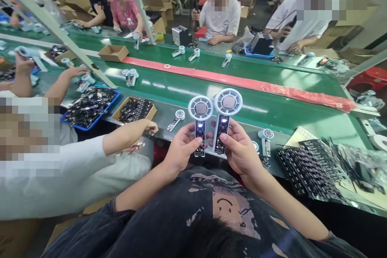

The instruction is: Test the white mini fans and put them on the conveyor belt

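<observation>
In my left hand [183, 145] is a handheld fan [200, 109], upright, its round grille at the top and a black circuit board bared along the handle. My left thumb rests on the board's edge. My right hand [238, 145] grips a second handheld fan [228, 102] of the same kind, held a little higher, its thumb pressed on the board. A small light glows on each board. The two fan heads are side by side, nearly touching. Fingers behind both handles are partly hidden.
Ahead runs a green conveyor belt [157, 92] with a red strip [211, 74] along it. Right of me lies a stack of black circuit boards [308, 169]. To my left are a blue tray [90, 107] and a cardboard box [134, 111] of parts, beside a co-worker's hands [145, 129].
</observation>
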Demonstrator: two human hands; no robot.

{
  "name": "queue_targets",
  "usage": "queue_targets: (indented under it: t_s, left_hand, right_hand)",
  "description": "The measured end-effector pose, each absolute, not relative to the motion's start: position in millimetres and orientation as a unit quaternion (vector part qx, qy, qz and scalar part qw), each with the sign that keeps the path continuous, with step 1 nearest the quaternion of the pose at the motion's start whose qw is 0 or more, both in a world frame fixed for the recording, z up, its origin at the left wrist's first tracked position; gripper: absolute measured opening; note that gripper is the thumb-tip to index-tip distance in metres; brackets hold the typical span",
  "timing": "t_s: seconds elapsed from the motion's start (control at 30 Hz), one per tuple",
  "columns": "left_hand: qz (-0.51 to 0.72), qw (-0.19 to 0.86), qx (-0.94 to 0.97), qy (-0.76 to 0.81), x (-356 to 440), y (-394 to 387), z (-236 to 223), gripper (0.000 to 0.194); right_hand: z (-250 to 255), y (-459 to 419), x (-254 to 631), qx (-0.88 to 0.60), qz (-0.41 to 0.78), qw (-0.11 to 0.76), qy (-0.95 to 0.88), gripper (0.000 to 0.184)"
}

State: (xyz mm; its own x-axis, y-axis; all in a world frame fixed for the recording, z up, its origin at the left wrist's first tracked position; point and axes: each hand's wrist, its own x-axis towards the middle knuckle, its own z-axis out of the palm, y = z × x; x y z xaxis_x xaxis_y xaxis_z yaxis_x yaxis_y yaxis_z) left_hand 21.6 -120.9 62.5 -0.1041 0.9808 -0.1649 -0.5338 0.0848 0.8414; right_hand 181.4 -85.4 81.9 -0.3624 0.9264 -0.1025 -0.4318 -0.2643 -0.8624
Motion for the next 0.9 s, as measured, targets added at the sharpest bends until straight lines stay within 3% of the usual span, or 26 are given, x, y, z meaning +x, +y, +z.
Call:
queue_targets:
  t_s: [0.53, 0.63, 0.77, 0.9]
  left_hand:
    - [0.586, 0.601, 0.326, 0.435, -3, -155, 46, 0.051]
    - [0.529, 0.619, 0.328, 0.479, -1, -145, 25, 0.047]
    - [0.360, 0.574, 0.388, 0.624, -2, -133, -24, 0.049]
    - [0.251, 0.544, 0.410, 0.687, -12, -127, -74, 0.028]
  right_hand:
    - [74, -132, 159, -0.359, 0.719, 0.458, -0.379, 0.053]
    - [47, -132, 164, -0.430, 0.696, 0.437, -0.375, 0.049]
    - [-14, -134, 180, -0.601, 0.621, 0.344, -0.366, 0.040]
    - [-78, -139, 210, -0.699, 0.570, 0.264, -0.342, 0.029]
